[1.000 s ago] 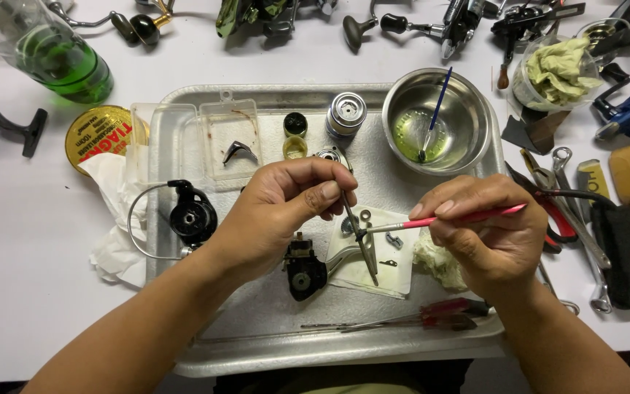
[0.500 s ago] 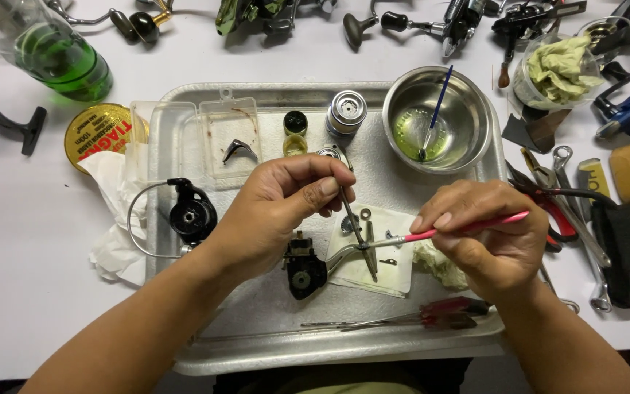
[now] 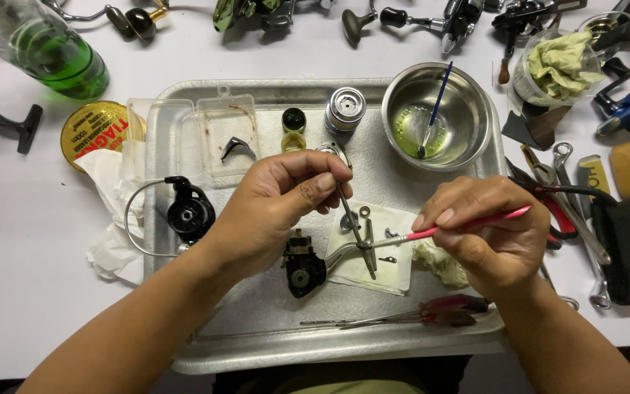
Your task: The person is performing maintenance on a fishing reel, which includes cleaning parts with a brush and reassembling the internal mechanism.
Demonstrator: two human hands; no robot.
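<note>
My left hand (image 3: 278, 201) pinches a thin metal shaft (image 3: 355, 230) upright-tilted over a white paper towel (image 3: 373, 252) on the metal tray (image 3: 205, 350). In my right hand (image 3: 486, 233) is a pink-handled brush (image 3: 461, 225) whose tip touches the shaft near its lower end. A black reel body part (image 3: 302, 266) lies just below my left hand. Small washers and metal bits (image 3: 364, 212) rest on the towel.
On the tray: a steel bowl (image 3: 468, 95) of green liquid with a blue brush, a clear plastic box (image 3: 227, 135), a silver spool (image 3: 344, 109), a black rotor with bail wire (image 3: 187, 211), a red-handled screwdriver (image 3: 439, 312). Pliers and wrenches (image 3: 570, 204) lie right, a green bottle (image 3: 52, 51) far left.
The pink brush tip has slid slightly down along the shaft. My left hand keeps its pinch and has hardly moved.
</note>
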